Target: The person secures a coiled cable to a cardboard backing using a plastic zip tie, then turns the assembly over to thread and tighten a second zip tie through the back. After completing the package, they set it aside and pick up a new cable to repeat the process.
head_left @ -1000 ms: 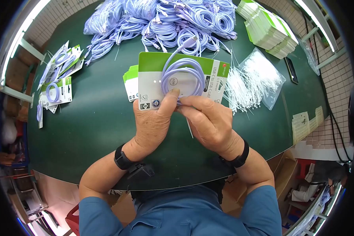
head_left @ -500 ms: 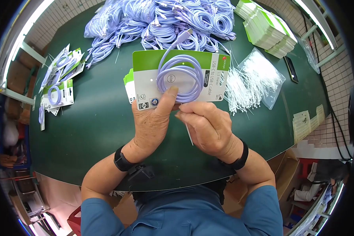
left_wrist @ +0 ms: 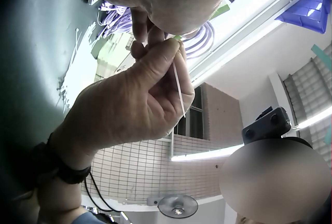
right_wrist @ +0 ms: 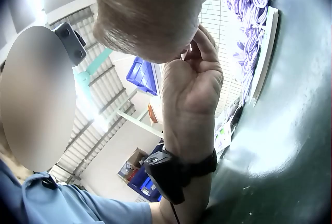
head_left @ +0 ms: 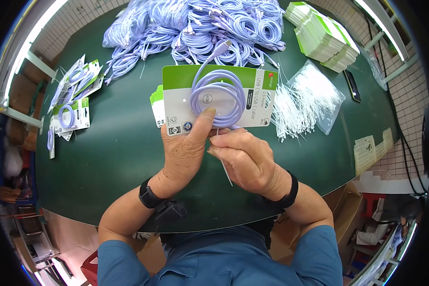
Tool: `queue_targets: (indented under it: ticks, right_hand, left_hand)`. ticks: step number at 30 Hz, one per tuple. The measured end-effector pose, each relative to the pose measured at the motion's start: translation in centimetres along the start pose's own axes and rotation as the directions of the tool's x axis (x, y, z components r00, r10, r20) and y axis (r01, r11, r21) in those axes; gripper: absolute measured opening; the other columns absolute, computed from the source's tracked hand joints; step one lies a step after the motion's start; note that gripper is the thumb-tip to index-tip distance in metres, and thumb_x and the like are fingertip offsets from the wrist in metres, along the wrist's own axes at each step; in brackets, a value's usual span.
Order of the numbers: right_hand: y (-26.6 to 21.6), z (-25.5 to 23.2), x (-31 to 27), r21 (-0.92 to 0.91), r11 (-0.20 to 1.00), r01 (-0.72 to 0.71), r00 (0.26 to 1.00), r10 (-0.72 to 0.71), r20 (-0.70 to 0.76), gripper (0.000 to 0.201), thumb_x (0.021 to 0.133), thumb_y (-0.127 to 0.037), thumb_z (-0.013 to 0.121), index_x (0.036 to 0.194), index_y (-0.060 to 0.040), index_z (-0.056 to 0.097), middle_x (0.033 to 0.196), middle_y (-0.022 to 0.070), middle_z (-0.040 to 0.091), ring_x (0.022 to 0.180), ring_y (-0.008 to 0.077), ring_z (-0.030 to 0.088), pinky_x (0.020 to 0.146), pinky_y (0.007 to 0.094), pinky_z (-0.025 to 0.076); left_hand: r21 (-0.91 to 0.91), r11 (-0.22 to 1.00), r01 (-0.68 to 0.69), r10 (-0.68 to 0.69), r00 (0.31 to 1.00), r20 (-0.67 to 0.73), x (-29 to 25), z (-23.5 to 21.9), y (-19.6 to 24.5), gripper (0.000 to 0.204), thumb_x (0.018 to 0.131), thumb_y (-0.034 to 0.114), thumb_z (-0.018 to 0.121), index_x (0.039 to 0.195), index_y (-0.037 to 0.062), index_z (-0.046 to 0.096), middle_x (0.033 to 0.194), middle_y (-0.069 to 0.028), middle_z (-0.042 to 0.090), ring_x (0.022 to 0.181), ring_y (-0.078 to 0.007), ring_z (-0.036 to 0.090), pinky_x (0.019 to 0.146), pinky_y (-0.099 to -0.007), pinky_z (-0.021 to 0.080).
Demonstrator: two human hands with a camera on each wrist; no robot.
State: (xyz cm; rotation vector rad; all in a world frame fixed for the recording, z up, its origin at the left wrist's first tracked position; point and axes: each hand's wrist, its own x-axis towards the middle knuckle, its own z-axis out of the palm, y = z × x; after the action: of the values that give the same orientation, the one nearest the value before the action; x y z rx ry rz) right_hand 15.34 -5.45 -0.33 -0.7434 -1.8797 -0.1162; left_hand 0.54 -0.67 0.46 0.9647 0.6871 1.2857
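Note:
In the head view, my left hand (head_left: 182,155) grips a green and white cardboard card (head_left: 176,102) by its lower edge. Its thumb presses on a coiled lilac USB-C cable (head_left: 233,117) that lies over the card's front. One plug (head_left: 220,49) of that cable sticks up past the top edge. Just below the card, my right hand (head_left: 248,159) pinches a thin white cable tie (head_left: 227,174), whose tail hangs down toward me. The left wrist view also shows this cable tie (left_wrist: 179,86) between thumb and finger. The card's back is hidden.
A large heap of lilac cables (head_left: 195,28) covers the far side. Carded cables (head_left: 69,114) lie at left. On the right are stacked cards (head_left: 319,35), a bag of white ties (head_left: 314,93) and a black object (head_left: 352,86). More cards (head_left: 157,107) sit behind the held one.
My right hand has drawn down and slightly left from the card, with more of the tie showing. The card has shifted a little left, tilting slightly, still in my left hand.

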Motion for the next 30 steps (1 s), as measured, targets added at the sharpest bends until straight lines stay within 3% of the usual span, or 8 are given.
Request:
queue_targets:
  ticks: [6, 9, 11, 14, 15, 18, 21, 30]
  right_hand:
    - [0.3, 0.1, -0.1, 0.022, 1.0, 0.018, 1.0, -0.018, 0.02, 0.026, 0.08, 0.011, 0.084, 0.098, 0.0035, 0.068, 0.106, 0.0184, 0.072, 0.082, 0.03, 0.076, 0.071, 0.0364, 0.064]
    - [0.3, -0.1, 0.3, 0.036, 0.999, 0.002, 1.0, -0.003, 0.023, 0.026, 0.081, 0.01, 0.085, 0.099, 0.0029, 0.068, 0.101, 0.0174, 0.073, 0.081, 0.0286, 0.076, 0.07, 0.0354, 0.064]
    - [0.3, -0.3, 0.4, 0.042, 0.999, -0.005, 1.0, 0.004, 0.026, 0.026, 0.081, 0.009, 0.085, 0.099, 0.0027, 0.068, 0.099, 0.0169, 0.073, 0.081, 0.0279, 0.076, 0.07, 0.0349, 0.063]
    - [0.3, -0.8, 0.4, 0.112, 0.964, -0.241, 0.961, 0.253, -0.109, 0.025, 0.083, 0.007, 0.085, 0.1, 0.0009, 0.068, 0.09, 0.0156, 0.074, 0.08, 0.0258, 0.076, 0.069, 0.0327, 0.062]
    - [0.4, -0.8, 0.4, 0.111, 0.965, -0.238, 0.963, 0.25, -0.103, 0.025, 0.083, 0.007, 0.085, 0.1, 0.0009, 0.068, 0.09, 0.0156, 0.074, 0.08, 0.0258, 0.076, 0.069, 0.0327, 0.062]
    - [1.2, -0.5, 0.3, 0.247, 0.881, -0.404, 0.869, 0.454, -0.196, 0.021, 0.086, 0.005, 0.085, 0.099, -0.0012, 0.07, 0.086, 0.014, 0.075, 0.078, 0.0246, 0.076, 0.066, 0.0311, 0.06]
    - [2.0, -1.2, 0.5, 0.059, 0.943, -0.327, 0.934, 0.332, -0.128, 0.02, 0.086, 0.006, 0.083, 0.099, -0.0013, 0.071, 0.088, 0.0134, 0.075, 0.077, 0.0256, 0.075, 0.064, 0.033, 0.058]
    - [1.8, -2.0, 2.5, -0.329, 0.942, -0.067, 0.998, 0.067, -0.014, 0.033, 0.076, 0.01, 0.081, 0.107, -0.0017, 0.076, 0.094, 0.0106, 0.073, 0.078, 0.0278, 0.066, 0.065, 0.0367, 0.055]
  left_hand:
    - [-0.033, 0.999, 0.005, -0.006, 1.0, -0.018, -0.1, -0.1, -0.2, 0.022, 0.099, 0.007, 0.076, 0.118, -0.0003, 0.069, 0.107, -0.0057, 0.074, 0.087, -0.0125, 0.074, 0.074, -0.0279, 0.062]
    - [0.123, 0.988, -0.091, 0.092, 0.996, 0.002, 0.3, -1.2, -1.1, 0.02, 0.099, 0.009, 0.075, 0.116, -0.0017, 0.069, 0.104, -0.0064, 0.075, 0.086, -0.0135, 0.075, 0.073, -0.0287, 0.064]
    - [0.098, 0.993, -0.061, 0.06, 0.998, 0.008, 0.0, -1.4, -1.3, 0.02, 0.1, 0.009, 0.075, 0.116, -0.0022, 0.069, 0.104, -0.0067, 0.075, 0.086, -0.0135, 0.075, 0.073, -0.029, 0.064]
    - [0.035, 0.999, -0.006, 0.005, 1.0, 0.015, -0.5, -1.1, -1.3, 0.02, 0.1, 0.009, 0.075, 0.115, -0.0031, 0.07, 0.103, -0.0074, 0.076, 0.086, -0.0134, 0.076, 0.073, -0.0296, 0.065]
    - [0.022, 1.0, 0.02, -0.021, 1.0, 0.023, -0.7, -0.5, -1.1, 0.021, 0.1, 0.009, 0.075, 0.116, -0.0034, 0.07, 0.104, -0.0076, 0.076, 0.085, -0.0129, 0.076, 0.072, -0.0294, 0.065]
    - [-0.005, 0.998, 0.068, -0.068, 0.997, 0.04, -1.3, 0.1, -1.0, 0.022, 0.1, 0.009, 0.074, 0.118, -0.0042, 0.07, 0.104, -0.0081, 0.077, 0.085, -0.012, 0.076, 0.072, -0.029, 0.066]
    - [0.177, 0.984, -0.023, 0.003, 0.994, 0.113, -1.0, -0.5, -1.8, 0.024, 0.102, 0.009, 0.072, 0.121, -0.0057, 0.071, 0.108, -0.0101, 0.078, 0.085, -0.0142, 0.076, 0.071, -0.0294, 0.066]
    - [0.053, 0.998, 0.044, -0.046, 0.998, 0.041, -0.7, -0.1, -1.3, 0.025, 0.103, 0.01, 0.071, 0.121, -0.0074, 0.07, 0.107, -0.0119, 0.078, 0.086, -0.0173, 0.077, 0.07, -0.0309, 0.068]
